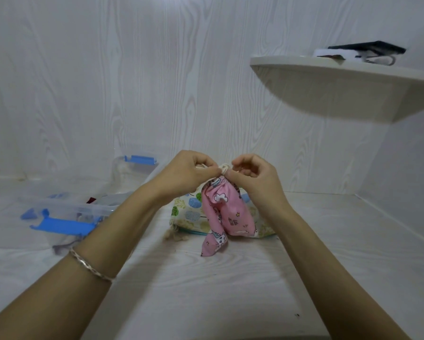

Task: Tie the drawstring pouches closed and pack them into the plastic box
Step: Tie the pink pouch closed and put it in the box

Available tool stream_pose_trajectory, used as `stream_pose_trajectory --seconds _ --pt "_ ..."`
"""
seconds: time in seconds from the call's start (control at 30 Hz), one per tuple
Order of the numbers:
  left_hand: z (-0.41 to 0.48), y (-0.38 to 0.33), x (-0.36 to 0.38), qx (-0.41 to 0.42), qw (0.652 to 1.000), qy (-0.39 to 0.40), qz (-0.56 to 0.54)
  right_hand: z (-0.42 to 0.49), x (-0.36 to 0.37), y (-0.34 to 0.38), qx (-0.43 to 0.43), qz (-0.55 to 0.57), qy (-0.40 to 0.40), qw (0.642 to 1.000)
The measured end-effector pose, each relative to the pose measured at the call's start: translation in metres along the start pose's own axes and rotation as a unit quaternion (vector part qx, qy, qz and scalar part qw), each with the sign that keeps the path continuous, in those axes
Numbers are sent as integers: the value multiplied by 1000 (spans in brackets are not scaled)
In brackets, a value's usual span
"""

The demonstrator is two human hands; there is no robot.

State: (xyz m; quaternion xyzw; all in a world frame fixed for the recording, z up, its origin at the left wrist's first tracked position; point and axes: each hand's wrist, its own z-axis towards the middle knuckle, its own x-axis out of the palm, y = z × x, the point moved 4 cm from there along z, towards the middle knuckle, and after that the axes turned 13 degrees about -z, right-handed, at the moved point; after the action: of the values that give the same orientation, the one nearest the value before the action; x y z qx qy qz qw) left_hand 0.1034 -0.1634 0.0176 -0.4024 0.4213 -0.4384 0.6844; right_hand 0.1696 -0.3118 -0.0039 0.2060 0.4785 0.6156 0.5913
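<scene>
Left hand [188, 169]: we see its fingers curled, thumb and forefinger pinching the cream drawstring [225, 168] right at the knot.
Right hand [253, 179]: its fingertips are bent inward and pinch the same drawstring from the other side. The knot sits between the two hands, which almost meet.
Pink pouch [226, 213]: it hangs just below both hands with its neck gathered tight. Its lower corner reaches the table [206, 290].
Printed pouch [187, 213]: it lies flat beneath the hands and behind the pink one, in a leaf and blue pattern. A frayed cord end shows at its left corner.
Plastic box [83, 207]: it is clear with blue latches, left of the left hand and well apart from the pouches. Something dark red lies inside, and we cannot tell what.
Lid [132, 173]: it is clear with a blue clip and stands beyond the box, left of the left hand.
Bracelet [90, 266]: a silver band on the left forearm.
Shelf [340, 77]: it sits above and to the right of the right hand. We cannot identify the dark and white items on it.
</scene>
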Motion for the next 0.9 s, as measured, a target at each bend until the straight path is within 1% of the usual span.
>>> stream_pose_trajectory --seconds 0.07,0.17,0.23,0.3,0.33,0.4,0.43,0.5,0.57,0.6,0.67,0.7,0.73,0.8,0.83,0.9 --pt "0 1 1 -11 1000 -10 1 -4 -2 5 -38 -55 -4 998" --pt "1 1 4 -14 1000 -8 -3 -7 -1 7 -63 -74 1 995" --pt "1 1 4 -11 1000 1 -3 -7 -1 8 -83 -106 -18 991" --pt "1 1 2 -8 1000 9 8 -4 -6 5 -81 -125 -43 988" --pt "2 2 -2 -1 1000 1 15 -2 -10 3 -80 -132 -51 987" --pt "4 6 -13 15 999 -44 15 -1 -19 -2 -82 -153 -57 983" --pt "4 10 -17 13 998 -53 -1 -2 -23 -4 -80 -160 -49 983" --pt "1 18 -15 -18 997 -26 -74 -3 -26 -7 -72 -148 -4 986" --pt "-2 22 -6 -57 986 6 -159 -2 -22 -11 -30 -99 67 992" --pt "-4 23 -3 -68 982 11 -178 -1 -18 -15 9 -68 98 993" --pt "-4 22 1 -72 981 11 -177 3 -11 -20 103 -32 135 985" --pt "-4 22 3 -69 982 13 -174 6 -9 -23 137 -46 141 979" --pt "-4 21 5 -70 982 18 -174 7 -8 -25 155 -79 153 973" --pt "-4 20 8 -73 982 30 -170 8 -3 -25 170 -120 205 956" --pt "-3 20 10 -73 984 32 -161 6 -1 -22 179 -112 228 950" --pt "-3 20 11 -74 986 36 -147 7 2 -20 202 -51 248 946"
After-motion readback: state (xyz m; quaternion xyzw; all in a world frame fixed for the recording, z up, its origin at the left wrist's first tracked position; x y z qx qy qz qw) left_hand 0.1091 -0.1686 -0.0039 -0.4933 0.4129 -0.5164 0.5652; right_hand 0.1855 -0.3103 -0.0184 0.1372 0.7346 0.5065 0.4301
